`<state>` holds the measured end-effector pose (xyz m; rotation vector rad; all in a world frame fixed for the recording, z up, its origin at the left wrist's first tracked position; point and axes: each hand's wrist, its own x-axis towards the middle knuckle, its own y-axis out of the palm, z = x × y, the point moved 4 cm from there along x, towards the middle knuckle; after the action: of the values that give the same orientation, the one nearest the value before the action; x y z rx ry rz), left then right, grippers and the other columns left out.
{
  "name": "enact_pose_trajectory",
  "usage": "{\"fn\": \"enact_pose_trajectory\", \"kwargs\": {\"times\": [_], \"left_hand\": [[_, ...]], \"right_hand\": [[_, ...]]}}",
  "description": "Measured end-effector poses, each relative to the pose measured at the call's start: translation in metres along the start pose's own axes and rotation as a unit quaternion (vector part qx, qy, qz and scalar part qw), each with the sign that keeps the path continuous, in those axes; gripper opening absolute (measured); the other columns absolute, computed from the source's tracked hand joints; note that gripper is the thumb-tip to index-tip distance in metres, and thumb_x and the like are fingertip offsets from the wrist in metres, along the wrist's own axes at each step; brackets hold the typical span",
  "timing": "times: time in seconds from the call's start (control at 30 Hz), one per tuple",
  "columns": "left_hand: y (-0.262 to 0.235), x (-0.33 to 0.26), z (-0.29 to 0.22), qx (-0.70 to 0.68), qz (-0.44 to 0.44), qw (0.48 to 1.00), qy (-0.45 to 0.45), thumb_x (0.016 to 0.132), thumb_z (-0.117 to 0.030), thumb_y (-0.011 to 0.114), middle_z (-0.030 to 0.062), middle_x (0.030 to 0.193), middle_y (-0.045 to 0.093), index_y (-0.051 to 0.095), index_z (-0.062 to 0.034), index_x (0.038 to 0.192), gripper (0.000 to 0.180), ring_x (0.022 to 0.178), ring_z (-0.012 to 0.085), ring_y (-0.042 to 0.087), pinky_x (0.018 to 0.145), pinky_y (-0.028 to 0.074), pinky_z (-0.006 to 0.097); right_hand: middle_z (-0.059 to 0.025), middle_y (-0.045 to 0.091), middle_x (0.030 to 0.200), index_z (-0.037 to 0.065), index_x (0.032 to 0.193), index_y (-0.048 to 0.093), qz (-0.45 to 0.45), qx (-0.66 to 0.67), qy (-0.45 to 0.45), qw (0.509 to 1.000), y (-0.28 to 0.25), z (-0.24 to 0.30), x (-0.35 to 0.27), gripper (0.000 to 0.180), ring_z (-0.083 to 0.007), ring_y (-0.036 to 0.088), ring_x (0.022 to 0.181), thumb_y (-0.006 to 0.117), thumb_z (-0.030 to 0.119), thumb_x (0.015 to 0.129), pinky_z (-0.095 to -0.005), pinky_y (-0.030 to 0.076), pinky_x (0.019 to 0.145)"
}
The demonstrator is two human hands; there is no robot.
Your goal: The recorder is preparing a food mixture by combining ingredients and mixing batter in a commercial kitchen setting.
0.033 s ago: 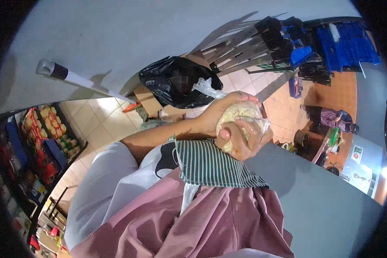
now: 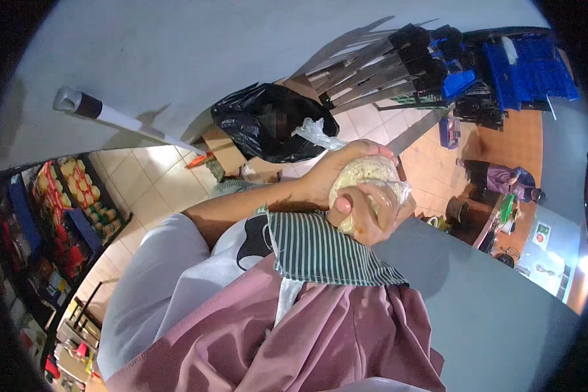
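Held a round pale yellow-green lump (image 2: 364, 171) in front of the body, enclosed between both bare hands. Cupped its far left side with the left hand (image 2: 335, 167), curling fingers over the top edge. Folded the right hand (image 2: 380, 217) across its near side, thumb and bent fingers pressed onto the surface, leaving neither hand free. Had crinkled clear plastic film (image 2: 400, 188) bunched beside the right fingers, against the lump. Could not fairly tell, under so much glare and finger cover, the film's full extent around it.

Judged the handling midway: had the lump firmly in hand, with film lying loose at its side and so not fully settled, on or off. Had yet to set the lump down anywhere.

Showed a twisted wad of clear plastic (image 2: 319, 132) just past the left hand, over a gaping glossy black plastic bag (image 2: 238, 124). Wore green-and-white striped cloth (image 2: 326, 248) below the hands and a dusty-pink fabric apron (image 2: 320, 326) lower down. Farther out, took in a brown cardboard piece (image 2: 223, 151), a white pole with a black band (image 2: 121, 121), pale floor tiles (image 2: 151, 189) and, well apart at right, stacked blue plastic crates (image 2: 529, 72).
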<state>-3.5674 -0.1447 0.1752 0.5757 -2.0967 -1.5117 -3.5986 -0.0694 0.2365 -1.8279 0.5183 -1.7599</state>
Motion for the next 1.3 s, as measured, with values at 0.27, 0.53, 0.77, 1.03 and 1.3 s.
{"fn": "enact_pose_trajectory", "kwargs": {"times": [0.27,0.53,0.77,1.03,1.3], "left_hand": [[-0.008,-0.004,0.016,-0.076,-0.099,0.975,-0.186,0.09,-0.029,0.052,0.0095,0.091,0.062,0.057,-0.0035,0.099,0.028,0.083,0.017,0.061,0.077,0.049,0.028],[-0.017,-0.005,0.029,-0.1,-0.083,0.977,-0.169,0.09,-0.022,0.054,0.008,0.095,0.06,0.058,-0.0046,0.096,0.019,0.093,0.0179,0.057,0.085,0.046,0.032],[-0.016,-0.009,0.028,-0.118,-0.105,0.973,-0.169,0.087,-0.022,0.059,0.0081,0.089,0.061,0.057,-0.0032,0.097,0.021,0.081,0.0162,0.06,0.073,0.049,0.027],[-0.01,-0.005,0.022,-0.13,-0.102,0.97,-0.18,0.086,-0.022,0.06,0.0063,0.085,0.062,0.059,-0.0039,0.094,0.02,0.076,0.0146,0.06,0.068,0.048,0.026],[-0.012,-0.002,0.019,-0.109,-0.118,0.967,-0.197,0.086,-0.03,0.063,0.004,0.079,0.061,0.061,-0.0056,0.089,0.025,0.069,0.0123,0.058,0.061,0.047,0.025]], "right_hand": [[-0.0004,0.056,0.063,0.011,0.054,0.06,-0.064,0.008,-0.025,0.998,-0.001,0.006,0.005,0.034,-0.0205,0.056,0.058,0.059,0.033,0.079,-0.0365,0.045,0.056],[0.0002,0.056,0.062,0.014,0.06,0.057,-0.078,0.023,0.009,0.997,-0.003,0.007,-0.001,0.027,-0.0151,0.056,0.054,0.058,0.03,0.081,-0.0352,0.04,0.057],[0.0009,0.058,0.061,0.016,0.06,0.051,-0.044,0.025,0.037,0.998,-0.004,0.007,-0.004,0.025,-0.0151,0.057,0.054,0.058,0.029,0.08,-0.0367,0.041,0.06],[-0.0023,0.058,0.062,0.013,0.069,0.054,-0.056,0.011,0.04,0.998,-0.005,0.012,-0.007,0.021,-0.0207,0.058,0.054,0.055,0.028,0.083,-0.0466,0.044,0.066],[0.0005,0.056,0.058,0.016,0.069,0.051,-0.082,-0.007,0.025,0.996,0.0,0.011,-0.006,0.022,-0.0212,0.058,0.047,0.053,0.031,0.084,-0.0419,0.045,0.054]]}}
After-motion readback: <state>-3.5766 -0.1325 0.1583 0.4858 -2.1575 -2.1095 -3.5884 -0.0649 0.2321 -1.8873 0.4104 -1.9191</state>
